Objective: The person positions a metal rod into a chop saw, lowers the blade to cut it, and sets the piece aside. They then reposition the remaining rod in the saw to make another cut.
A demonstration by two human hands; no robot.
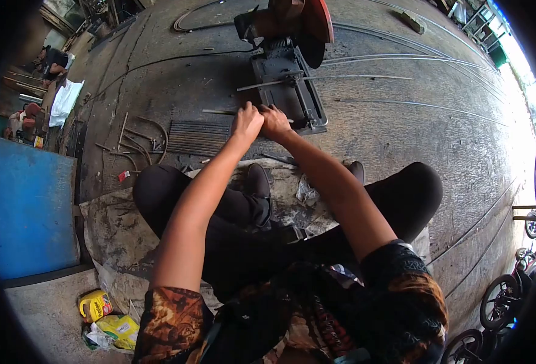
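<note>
Both hands are close together at the near left corner of a cut-off saw [278, 64] standing on the floor. My left hand [248, 121] is closed, and a short thin metal rod [218, 111] sticks out from it to the left. Beside it, my right hand [275, 121] has its fingers curled over the near end of the saw's base; what they hold is hidden. Across the saw's base, in its clamp, lies a longer metal rod [359, 77]. The saw's red guard [321, 19] is raised above the base.
Left of my hands lies a row of cut dark rods [198, 138], with bent metal pieces [144, 141] beyond. Long rods [413, 57] stretch to the right. A blue panel [28, 206] and a yellow jug [95, 305] are at left. Motorbikes [501, 300] stand at right; another person [54, 62] sits far left.
</note>
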